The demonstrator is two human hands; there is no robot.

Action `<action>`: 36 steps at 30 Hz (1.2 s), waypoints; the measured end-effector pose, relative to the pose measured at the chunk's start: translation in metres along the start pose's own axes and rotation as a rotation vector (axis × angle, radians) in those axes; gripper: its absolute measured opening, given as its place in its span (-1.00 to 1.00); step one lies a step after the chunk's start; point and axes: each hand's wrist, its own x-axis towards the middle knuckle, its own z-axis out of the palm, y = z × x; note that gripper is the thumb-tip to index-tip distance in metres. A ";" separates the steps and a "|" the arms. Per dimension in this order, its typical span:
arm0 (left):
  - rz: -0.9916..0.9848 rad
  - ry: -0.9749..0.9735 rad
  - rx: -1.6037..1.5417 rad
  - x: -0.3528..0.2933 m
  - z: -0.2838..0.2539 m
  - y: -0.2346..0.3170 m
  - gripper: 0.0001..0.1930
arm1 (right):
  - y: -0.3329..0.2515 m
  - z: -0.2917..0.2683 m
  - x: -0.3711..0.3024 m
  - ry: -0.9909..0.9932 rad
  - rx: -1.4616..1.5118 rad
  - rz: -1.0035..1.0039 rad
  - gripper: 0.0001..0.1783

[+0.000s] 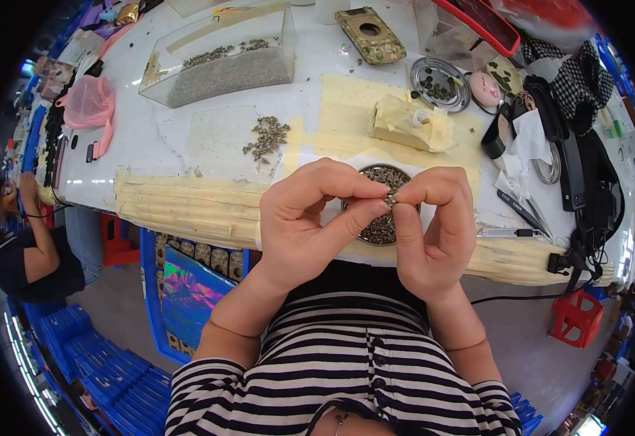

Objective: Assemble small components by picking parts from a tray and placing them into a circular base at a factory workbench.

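Observation:
My left hand (314, 218) and my right hand (439, 225) meet above a round metal-rimmed dish (384, 166). Thumb and index finger of each are pinched on one tiny metallic-looking part (391, 198), too small to name exactly. Many small grey-brown parts (383, 231) fill the dish below, partly hidden by my fingers. Beyond my left hand lies a loose heap of similar parts (267, 138). A block wrapped in cream tape (408, 125) stands past the dish, with a small white ring-like piece on top.
Far back are a clear box (288, 54) of grey granules and a camouflage model tank hull (370, 35). To the right lie tweezers (524, 211), a craft knife (510, 233), a red-cased phone (481, 25) and black straps. A blue crate (150, 291) sits below the table edge; another person (38, 254) is at left.

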 end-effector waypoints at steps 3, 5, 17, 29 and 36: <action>0.041 -0.018 0.060 0.000 -0.001 0.001 -0.81 | 0.001 0.001 -0.001 0.014 -0.022 -0.011 -0.84; 0.032 -0.012 0.058 -0.001 0.000 0.001 -0.81 | 0.001 0.001 -0.001 0.019 -0.040 -0.020 -0.83; -0.057 0.053 -0.002 -0.003 0.006 0.003 -0.86 | -0.001 0.003 -0.003 0.053 -0.100 -0.039 -0.82; -0.046 0.020 -0.030 -0.001 0.007 0.004 -0.86 | 0.000 0.003 -0.002 0.070 -0.122 -0.059 -0.82; -0.221 0.004 -0.292 -0.004 0.004 0.002 -0.84 | 0.001 0.006 -0.003 0.061 -0.179 -0.086 -0.83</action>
